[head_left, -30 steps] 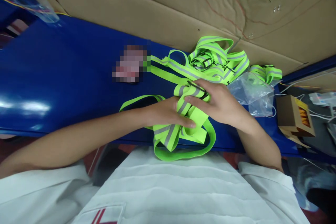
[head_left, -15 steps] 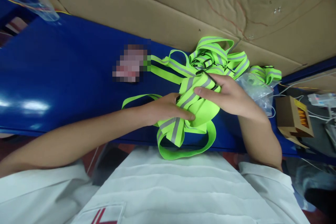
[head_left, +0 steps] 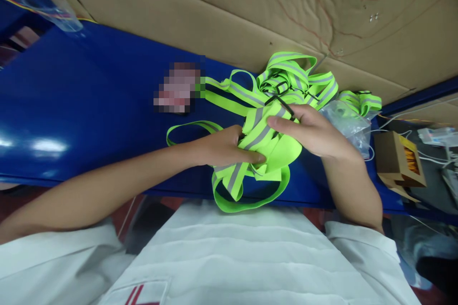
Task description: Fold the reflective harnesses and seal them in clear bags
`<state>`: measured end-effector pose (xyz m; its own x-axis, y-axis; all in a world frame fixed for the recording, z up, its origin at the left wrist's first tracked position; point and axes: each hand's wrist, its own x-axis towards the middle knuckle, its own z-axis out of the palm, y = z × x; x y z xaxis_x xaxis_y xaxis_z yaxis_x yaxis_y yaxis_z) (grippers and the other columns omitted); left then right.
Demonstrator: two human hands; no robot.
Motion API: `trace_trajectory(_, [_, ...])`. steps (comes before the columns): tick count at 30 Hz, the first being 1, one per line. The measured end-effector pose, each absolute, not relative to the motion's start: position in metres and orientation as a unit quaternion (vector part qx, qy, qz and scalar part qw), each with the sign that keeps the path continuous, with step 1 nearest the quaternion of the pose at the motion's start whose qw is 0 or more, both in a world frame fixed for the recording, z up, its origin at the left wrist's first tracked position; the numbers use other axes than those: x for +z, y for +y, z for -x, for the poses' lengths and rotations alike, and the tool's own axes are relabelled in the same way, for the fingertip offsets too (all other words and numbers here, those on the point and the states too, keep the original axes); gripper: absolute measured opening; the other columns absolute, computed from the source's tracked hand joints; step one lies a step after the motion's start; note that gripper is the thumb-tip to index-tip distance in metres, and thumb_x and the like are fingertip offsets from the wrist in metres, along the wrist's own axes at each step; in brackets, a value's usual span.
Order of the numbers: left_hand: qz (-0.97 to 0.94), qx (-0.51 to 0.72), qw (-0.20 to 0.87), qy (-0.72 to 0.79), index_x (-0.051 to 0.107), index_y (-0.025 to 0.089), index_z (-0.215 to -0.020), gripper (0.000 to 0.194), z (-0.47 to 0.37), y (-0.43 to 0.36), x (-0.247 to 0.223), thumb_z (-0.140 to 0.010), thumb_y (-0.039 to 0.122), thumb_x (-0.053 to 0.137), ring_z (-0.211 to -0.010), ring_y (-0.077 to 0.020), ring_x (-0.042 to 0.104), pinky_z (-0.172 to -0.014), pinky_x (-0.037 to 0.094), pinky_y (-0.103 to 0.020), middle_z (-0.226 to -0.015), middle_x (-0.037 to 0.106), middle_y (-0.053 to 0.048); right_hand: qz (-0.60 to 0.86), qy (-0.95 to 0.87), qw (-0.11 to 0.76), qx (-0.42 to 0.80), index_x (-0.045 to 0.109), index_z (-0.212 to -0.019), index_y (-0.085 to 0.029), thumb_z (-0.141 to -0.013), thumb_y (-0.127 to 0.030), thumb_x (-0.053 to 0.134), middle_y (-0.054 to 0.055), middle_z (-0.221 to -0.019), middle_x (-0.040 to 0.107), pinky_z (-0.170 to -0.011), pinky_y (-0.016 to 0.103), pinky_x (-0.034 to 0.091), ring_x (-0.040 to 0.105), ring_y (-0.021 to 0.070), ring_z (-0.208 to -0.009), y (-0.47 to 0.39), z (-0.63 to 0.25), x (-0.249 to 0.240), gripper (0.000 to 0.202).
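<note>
A bundle of neon green strap with a grey stripe [head_left: 263, 136] is held between both hands above the blue table's front part. My left hand [head_left: 225, 147] grips its left side, thumb across the front. My right hand [head_left: 304, 128] pinches the upper right side beside a black buckle [head_left: 281, 105], its thumb on the strap. Loops of the strap hang below the hands, and another loop reaches left behind my left wrist. Beyond the hands lies a pile of similar green straps [head_left: 291, 74], with one stretch running left to a pixelated object [head_left: 179, 86].
Brown cardboard [head_left: 214, 14] lines the back of the blue table [head_left: 89, 95]. A clear plastic cup [head_left: 57, 12] lies at the far left. Rightward are a clear bag [head_left: 352, 124], another strap bundle [head_left: 361, 101], an open cardboard box [head_left: 397, 159] and white cables.
The held strap bundle has shifted slightly; its lower loop hangs a little higher and further left. The black buckle is tilted more openly beside my right hand. Both hands keep their hold.
</note>
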<state>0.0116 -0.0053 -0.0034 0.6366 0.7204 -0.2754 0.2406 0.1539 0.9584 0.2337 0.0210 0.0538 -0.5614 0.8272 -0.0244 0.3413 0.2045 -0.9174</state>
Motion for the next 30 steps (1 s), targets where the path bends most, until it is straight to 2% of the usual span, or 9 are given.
trace_trajectory(5, [-0.62, 0.177, 0.676, 0.357, 0.075, 0.018, -0.112, 0.054, -0.012, -0.005, -0.004, -0.076, 0.057, 0.086, -0.094, -0.0242, 0.076, -0.082, 0.061, -0.033, -0.104, 0.081, -0.006, 0.381, -0.775, 0.231, 0.448, 0.08, -0.109, -0.027, -0.094, -0.05, 0.073, -0.001, -0.108, 0.081, -0.089, 0.035, 0.061, 0.074, 0.0229, -0.101, 0.023, -0.234, 0.054, 0.029])
trace_trajectory(8, [-0.624, 0.176, 0.683, 0.338, 0.075, 0.019, -0.107, 0.048, -0.014, -0.008, -0.004, -0.077, 0.054, 0.087, -0.092, -0.0225, 0.075, -0.078, 0.06, -0.03, -0.1, 0.08, -0.003, 0.37, -0.797, 0.223, 0.423, 0.078, -0.109, -0.025, -0.096, -0.047, 0.071, -0.001, -0.111, 0.08, -0.091, 0.034, 0.059, 0.073, 0.0223, -0.1, 0.023, -0.234, 0.055, 0.027])
trace_trajectory(12, [-0.627, 0.196, 0.648, 0.387, 0.077, 0.017, -0.093, 0.041, -0.018, -0.011, -0.001, -0.083, 0.056, 0.08, -0.084, -0.022, 0.073, -0.074, 0.058, -0.03, -0.089, 0.078, -0.003, 0.389, -0.818, 0.243, 0.347, 0.075, -0.1, -0.018, -0.098, -0.045, 0.068, 0.001, -0.097, 0.077, -0.081, 0.03, 0.054, 0.067, 0.0195, -0.088, 0.025, -0.235, 0.055, 0.027])
trace_trajectory(16, [-0.522, 0.207, 0.73, 0.389, 0.08, 0.018, -0.097, 0.045, -0.021, -0.013, 0.002, -0.071, 0.053, 0.091, -0.088, -0.0242, 0.076, -0.08, 0.06, -0.033, -0.095, 0.081, -0.005, 0.395, -0.819, 0.262, 0.324, 0.071, -0.094, -0.018, -0.098, -0.044, 0.067, 0.0, -0.089, 0.071, -0.077, 0.029, 0.049, 0.062, 0.0173, -0.083, 0.027, -0.233, 0.052, 0.027])
trace_trajectory(19, [-0.451, 0.228, 0.761, 0.406, 0.081, 0.018, -0.103, 0.052, -0.022, -0.013, -0.001, -0.067, 0.052, 0.094, -0.092, -0.0279, 0.077, -0.081, 0.062, -0.036, -0.103, 0.082, -0.008, 0.395, -0.826, 0.267, 0.301, 0.065, -0.085, -0.018, -0.097, -0.044, 0.069, -0.002, -0.077, 0.061, -0.069, 0.027, 0.042, 0.054, 0.0139, -0.074, 0.024, -0.229, 0.05, 0.028])
trace_trajectory(22, [-0.5, 0.288, 0.697, 0.425, 0.078, 0.022, -0.115, 0.055, -0.023, -0.012, -0.007, -0.068, 0.045, 0.095, -0.106, -0.0306, 0.075, -0.089, 0.062, -0.037, -0.111, 0.081, -0.006, 0.377, -0.836, 0.273, 0.291, 0.063, -0.081, -0.019, -0.096, -0.042, 0.071, -0.004, -0.072, 0.055, -0.064, 0.027, 0.038, 0.048, 0.0119, -0.069, 0.017, -0.226, 0.052, 0.029])
trace_trajectory(26, [-0.558, 0.42, 0.583, 0.416, 0.065, 0.025, -0.135, 0.083, -0.024, -0.01, -0.013, -0.06, 0.038, 0.1, -0.122, -0.0332, 0.07, -0.102, 0.059, -0.039, -0.127, 0.076, -0.005, 0.366, -0.834, 0.265, 0.316, 0.068, -0.085, -0.018, -0.098, -0.042, 0.07, -0.002, -0.076, 0.061, -0.065, 0.026, 0.04, 0.052, 0.0125, -0.071, 0.013, -0.224, 0.055, 0.027])
trace_trajectory(28, [-0.553, 0.441, 0.574, 0.412, 0.064, 0.024, -0.135, 0.087, -0.024, -0.011, -0.012, -0.058, 0.037, 0.101, -0.124, -0.0343, 0.069, -0.105, 0.058, -0.041, -0.13, 0.075, -0.007, 0.372, -0.828, 0.263, 0.326, 0.069, -0.085, -0.017, -0.098, -0.044, 0.069, -0.001, -0.077, 0.064, -0.065, 0.027, 0.041, 0.054, 0.0127, -0.072, 0.014, -0.225, 0.054, 0.03])
trace_trajectory(30, [-0.542, 0.42, 0.616, 0.389, 0.068, 0.023, -0.131, 0.079, -0.023, -0.012, -0.009, -0.061, 0.038, 0.1, -0.118, -0.0339, 0.072, -0.1, 0.06, -0.042, -0.126, 0.077, -0.007, 0.371, -0.827, 0.261, 0.333, 0.069, -0.082, -0.017, -0.098, -0.048, 0.069, -0.002, -0.075, 0.064, -0.063, 0.026, 0.041, 0.053, 0.0121, -0.07, 0.016, -0.225, 0.053, 0.035])
